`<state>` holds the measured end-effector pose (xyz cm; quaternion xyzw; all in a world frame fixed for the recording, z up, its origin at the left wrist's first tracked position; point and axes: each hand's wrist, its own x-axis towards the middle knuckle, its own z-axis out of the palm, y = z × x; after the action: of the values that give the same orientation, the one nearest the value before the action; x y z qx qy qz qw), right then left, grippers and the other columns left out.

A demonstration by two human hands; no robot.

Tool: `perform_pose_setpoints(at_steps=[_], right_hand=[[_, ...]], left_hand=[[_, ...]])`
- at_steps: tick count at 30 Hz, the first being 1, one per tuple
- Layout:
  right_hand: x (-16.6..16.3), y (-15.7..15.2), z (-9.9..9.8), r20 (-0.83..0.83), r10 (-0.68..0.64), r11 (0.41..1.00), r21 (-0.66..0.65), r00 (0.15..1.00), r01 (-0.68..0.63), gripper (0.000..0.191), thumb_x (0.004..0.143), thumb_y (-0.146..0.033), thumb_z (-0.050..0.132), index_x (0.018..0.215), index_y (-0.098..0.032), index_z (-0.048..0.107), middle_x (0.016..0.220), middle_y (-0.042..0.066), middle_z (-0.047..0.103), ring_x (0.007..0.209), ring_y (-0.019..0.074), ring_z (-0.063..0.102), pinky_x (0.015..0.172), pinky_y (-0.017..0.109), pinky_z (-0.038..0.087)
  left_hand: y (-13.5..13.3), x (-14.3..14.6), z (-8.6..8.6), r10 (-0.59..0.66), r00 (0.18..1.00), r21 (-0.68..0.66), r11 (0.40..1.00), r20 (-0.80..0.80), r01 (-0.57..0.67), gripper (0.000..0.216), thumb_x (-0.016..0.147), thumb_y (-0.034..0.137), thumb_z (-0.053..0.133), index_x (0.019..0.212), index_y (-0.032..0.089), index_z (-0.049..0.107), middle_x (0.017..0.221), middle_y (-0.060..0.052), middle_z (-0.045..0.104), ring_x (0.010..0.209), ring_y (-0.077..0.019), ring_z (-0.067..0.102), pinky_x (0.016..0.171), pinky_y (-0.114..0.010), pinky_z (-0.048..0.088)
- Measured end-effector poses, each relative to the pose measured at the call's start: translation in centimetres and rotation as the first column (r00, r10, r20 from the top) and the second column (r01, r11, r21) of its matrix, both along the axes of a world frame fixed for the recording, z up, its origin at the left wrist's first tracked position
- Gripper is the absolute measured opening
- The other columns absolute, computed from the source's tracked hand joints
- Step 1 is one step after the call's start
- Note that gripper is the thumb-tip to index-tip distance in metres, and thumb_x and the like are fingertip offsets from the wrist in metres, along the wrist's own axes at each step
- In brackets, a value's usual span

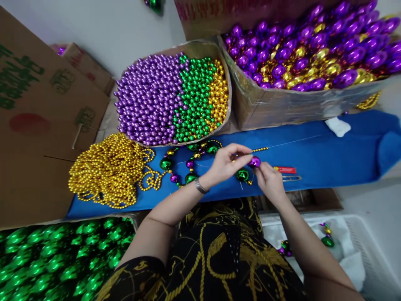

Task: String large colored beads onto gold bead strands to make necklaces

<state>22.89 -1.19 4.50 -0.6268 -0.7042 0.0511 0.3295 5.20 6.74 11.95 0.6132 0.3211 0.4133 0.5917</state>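
My left hand [226, 162] and my right hand [269, 179] meet over a blue cloth [328, 154]. The right hand's fingers pinch a large purple bead [255, 161]. My left hand's fingers are closed on the strand beside it, where small gold beads [260, 149] sit on a thin wire [294, 142] running to the right. A green bead [242, 174] hangs just below the hands. The strung part of the necklace [184, 165], with green, purple and gold beads, curls on the cloth to the left.
A cardboard box [230, 96] of small purple, green and gold beads and a box [282, 104] of large purple and gold beads stand behind the cloth. A gold bead heap [109, 169] lies left. Green balls [56, 259] fill a bin at lower left. A white basket [369, 242] sits lower right.
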Motion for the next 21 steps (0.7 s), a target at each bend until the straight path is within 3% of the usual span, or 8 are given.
perform_pose_setpoints(at_steps=[5, 8, 11, 14, 16, 18, 21], right_hand=[[0.2, -0.5, -4.3, -0.173, -0.073, 0.992, -0.110, 0.982, 0.054, 0.027, 0.092, -0.028, 0.041, 0.086, -0.015, 0.065, 0.082, 0.009, 0.068, 0.076, 0.0190, 0.064, 0.067, 0.029, 0.052], [0.7, -1.2, -5.1, -0.169, -0.094, 0.988, -0.135, 0.981, 0.071, 0.026, 0.087, -0.029, 0.045, 0.086, -0.014, 0.066, 0.081, 0.011, 0.067, 0.078, 0.0214, 0.064, 0.069, 0.032, 0.054], [1.9, -2.1, -3.9, -0.200, -0.130, 0.980, -0.174, 0.971, 0.095, 0.032, 0.089, -0.028, 0.046, 0.108, -0.013, 0.067, 0.090, 0.011, 0.069, 0.076, 0.0195, 0.065, 0.071, 0.033, 0.055], [2.5, -2.6, -1.9, -0.414, -0.146, 0.979, -0.192, 0.899, 0.070, 0.043, 0.094, -0.031, 0.047, 0.134, -0.020, 0.055, 0.112, 0.011, 0.067, 0.076, 0.0148, 0.065, 0.070, 0.030, 0.056], [2.2, -2.5, -0.8, -0.497, -0.142, 0.987, -0.139, 0.856, 0.083, 0.034, 0.094, -0.035, 0.051, 0.123, -0.022, 0.063, 0.113, 0.009, 0.067, 0.084, 0.0155, 0.066, 0.075, 0.031, 0.056], [1.8, -2.0, 0.2, -0.478, -0.147, 0.989, -0.083, 0.866, 0.122, 0.024, 0.093, -0.038, 0.055, 0.103, -0.021, 0.071, 0.102, 0.008, 0.070, 0.088, 0.0171, 0.066, 0.080, 0.032, 0.055], [2.5, -0.9, 1.9, -0.527, -0.213, 0.974, -0.049, 0.822, 0.221, 0.022, 0.092, -0.039, 0.058, 0.093, -0.020, 0.071, 0.091, 0.005, 0.071, 0.073, 0.0140, 0.064, 0.071, 0.030, 0.054]], left_hand=[[-2.2, 3.9, -4.5, -0.147, 0.985, 0.231, 0.959, -0.093, 0.165, 0.017, 0.086, 0.022, 0.065, 0.097, 0.029, 0.075, 0.104, -0.005, 0.074, 0.109, -0.0235, 0.063, 0.105, -0.043, 0.040], [-2.3, 4.8, -6.6, -0.194, 0.954, 0.335, 0.904, -0.229, 0.264, 0.018, 0.090, 0.022, 0.059, 0.100, 0.026, 0.073, 0.103, -0.006, 0.074, 0.104, -0.0228, 0.065, 0.107, -0.045, 0.039], [-1.8, 4.8, -7.8, -0.129, 0.911, 0.427, 0.851, -0.392, 0.305, 0.021, 0.095, 0.026, 0.051, 0.102, 0.019, 0.069, 0.099, -0.008, 0.073, 0.093, -0.0201, 0.066, 0.096, -0.040, 0.048], [-1.3, 4.6, -8.0, -0.081, 0.864, 0.482, 0.802, -0.497, 0.353, 0.023, 0.097, 0.026, 0.046, 0.100, 0.017, 0.067, 0.095, -0.007, 0.072, 0.088, -0.0176, 0.064, 0.087, -0.034, 0.050], [-1.1, 4.5, -7.9, -0.062, 0.838, 0.496, 0.781, -0.541, 0.378, 0.022, 0.098, 0.027, 0.046, 0.096, 0.017, 0.065, 0.092, -0.006, 0.071, 0.084, -0.0165, 0.064, 0.084, -0.032, 0.050], [-1.0, 4.4, -7.7, -0.054, 0.813, 0.496, 0.768, -0.580, 0.405, 0.023, 0.098, 0.027, 0.045, 0.093, 0.017, 0.064, 0.089, -0.006, 0.070, 0.082, -0.0163, 0.063, 0.082, -0.031, 0.050], [-0.7, 4.4, -7.6, -0.043, 0.785, 0.480, 0.769, -0.618, 0.421, 0.023, 0.098, 0.027, 0.044, 0.094, 0.017, 0.064, 0.088, -0.005, 0.070, 0.082, -0.0170, 0.062, 0.081, -0.031, 0.048]])
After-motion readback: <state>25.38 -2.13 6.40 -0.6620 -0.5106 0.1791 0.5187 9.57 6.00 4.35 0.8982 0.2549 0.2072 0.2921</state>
